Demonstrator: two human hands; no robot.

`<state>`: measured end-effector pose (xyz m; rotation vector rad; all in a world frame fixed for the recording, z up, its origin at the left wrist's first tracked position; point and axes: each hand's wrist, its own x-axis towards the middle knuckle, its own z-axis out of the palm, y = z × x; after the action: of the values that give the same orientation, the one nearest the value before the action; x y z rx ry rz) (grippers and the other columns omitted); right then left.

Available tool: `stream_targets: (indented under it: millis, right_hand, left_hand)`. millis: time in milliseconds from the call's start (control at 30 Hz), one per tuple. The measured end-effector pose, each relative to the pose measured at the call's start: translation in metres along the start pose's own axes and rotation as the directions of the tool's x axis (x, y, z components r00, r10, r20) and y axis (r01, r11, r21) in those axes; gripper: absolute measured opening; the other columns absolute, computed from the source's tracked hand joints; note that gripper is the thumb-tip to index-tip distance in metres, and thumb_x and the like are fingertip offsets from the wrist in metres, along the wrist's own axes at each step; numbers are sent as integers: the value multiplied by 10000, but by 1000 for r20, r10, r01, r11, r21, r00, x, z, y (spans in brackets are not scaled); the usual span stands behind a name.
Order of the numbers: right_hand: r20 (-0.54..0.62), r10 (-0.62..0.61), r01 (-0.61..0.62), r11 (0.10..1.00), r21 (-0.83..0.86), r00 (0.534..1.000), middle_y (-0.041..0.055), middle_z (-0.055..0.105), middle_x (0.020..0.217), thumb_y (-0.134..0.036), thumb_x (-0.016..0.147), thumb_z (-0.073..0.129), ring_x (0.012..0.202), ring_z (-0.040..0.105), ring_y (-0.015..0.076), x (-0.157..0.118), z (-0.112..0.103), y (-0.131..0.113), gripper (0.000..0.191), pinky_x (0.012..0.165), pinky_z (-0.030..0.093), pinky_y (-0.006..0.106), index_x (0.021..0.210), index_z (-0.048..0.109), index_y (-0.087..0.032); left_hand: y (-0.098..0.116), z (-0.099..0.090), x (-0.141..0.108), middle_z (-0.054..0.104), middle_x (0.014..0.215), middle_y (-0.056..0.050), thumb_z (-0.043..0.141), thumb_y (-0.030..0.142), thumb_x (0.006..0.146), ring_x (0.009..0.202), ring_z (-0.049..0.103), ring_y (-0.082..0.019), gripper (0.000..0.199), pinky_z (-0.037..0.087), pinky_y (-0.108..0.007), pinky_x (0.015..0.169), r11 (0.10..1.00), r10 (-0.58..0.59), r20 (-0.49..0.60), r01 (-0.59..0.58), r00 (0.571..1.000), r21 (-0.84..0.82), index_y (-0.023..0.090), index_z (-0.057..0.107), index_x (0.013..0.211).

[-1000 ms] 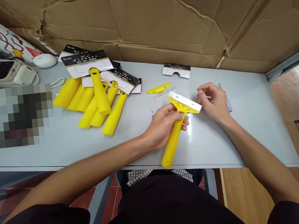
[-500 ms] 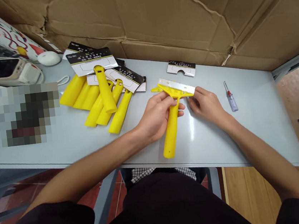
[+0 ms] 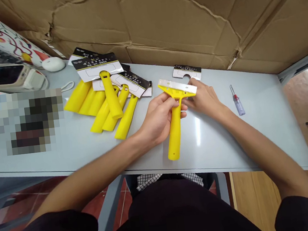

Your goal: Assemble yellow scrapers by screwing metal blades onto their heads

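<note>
A: What is seen first, at the largest scale?

B: The brown cardboard [image 3: 160, 25], by which the far side of the grey table [image 3: 223, 141] is backed. On the table, to the left, a pile of yellow handles [image 3: 111, 98] is overlapped by black-and-white header cards [image 3: 97, 67].

A: And the piece in hand?

B: A yellow scraper [image 3: 174, 135] is held above the table near its front edge, blade end away from the body. It is gripped at the neck by the left hand [image 3: 157, 119], thumb on top, fingers wrapped beneath.

A: What is being done by the right hand [image 3: 204, 96]?

B: It is placed at the right end of the scraper's head, its fingertips partly hidden behind it — whether anything is pinched there cannot be told.

A: Then the smaller things?

B: A single header card [image 3: 179, 70] is left lying just beyond the right hand. The screwdriver [image 3: 238, 102], clear-handled with a red collar, is set down well to the right, touched by neither hand. Smallest, a pale blade strip [image 3: 177, 85] is seen lying along the scraper's head — so the head is covered, though whether the strip is fastened cannot be made out.
</note>
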<state>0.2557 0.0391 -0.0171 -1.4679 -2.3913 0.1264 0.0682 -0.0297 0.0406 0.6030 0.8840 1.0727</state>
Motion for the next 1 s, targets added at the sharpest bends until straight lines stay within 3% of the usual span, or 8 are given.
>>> stream_targets:
  millis: [100, 233, 433, 600, 767, 867, 1000]
  right_hand:
    - [43, -62, 61, 998, 29, 997, 137, 719, 1137, -393, 964, 716, 1015, 602, 336, -14, -13, 13, 195, 679, 410, 384, 1055, 709, -220]
    - [133, -43, 25, 991, 134, 990, 101, 729, 986, -261, 941, 697, 918, 602, 290, -26, -29, 24, 117, 786, 450, 408, 1034, 733, -200]
    - [119, 41, -66, 974, 217, 992, 99, 699, 1019, -214, 879, 707, 833, 624, 253, -34, -33, 27, 343, 753, 465, 389, 1217, 757, -180]
    - [-9, 66, -62, 974, 218, 998, 76, 667, 924, -178, 944, 611, 747, 600, 214, -46, -32, 34, 284, 720, 468, 383, 1125, 826, -215]
    - [-244, 135, -67, 962, 265, 960, 6, 574, 689, -83, 842, 618, 616, 537, 178, -49, -35, 44, 296, 653, 464, 369, 928, 840, -259]
    - [-286, 228, -65, 874, 482, 931, 18, 681, 786, -94, 814, 657, 700, 620, 191, -48, -37, 46, 282, 678, 533, 373, 938, 833, -276]
    - [-163, 364, -99, 604, 791, 917, 49, 725, 1056, -245, 844, 763, 802, 690, 211, -46, -39, 42, 217, 635, 572, 379, 1042, 826, -304]
  left_hand:
    - [-1, 0, 0, 703, 973, -66, 671, 90, 747, 759, 640, -139, 211, 528, -284, 680, 1000, -15, 1, 15, 1000, -7, 147, 654, 949]
    - [-5, -1, 3, 692, 978, -66, 660, 79, 759, 736, 633, -128, 193, 529, -282, 668, 1000, -22, -13, 22, 1000, -6, 137, 660, 943]
    - [-12, -4, 8, 692, 1015, -83, 675, 87, 755, 744, 645, -134, 167, 538, -308, 685, 999, -35, -13, 35, 999, 4, 135, 662, 914]
    - [-15, -5, 9, 693, 1012, -82, 670, 77, 754, 743, 651, -138, 201, 529, -306, 670, 999, -52, -15, 53, 999, 10, 128, 677, 947]
    - [-18, -9, 12, 686, 996, -75, 679, 80, 758, 736, 647, -139, 189, 528, -304, 657, 998, -70, -8, 70, 998, -5, 125, 682, 942]
    - [-21, -10, 12, 676, 982, -71, 675, 81, 766, 732, 646, -139, 168, 523, -300, 645, 997, -80, 0, 80, 997, -2, 127, 680, 927]
    - [-25, -9, 10, 670, 984, -77, 652, 65, 783, 733, 652, -141, 166, 522, -305, 641, 994, -108, 6, 108, 994, 8, 124, 683, 935]
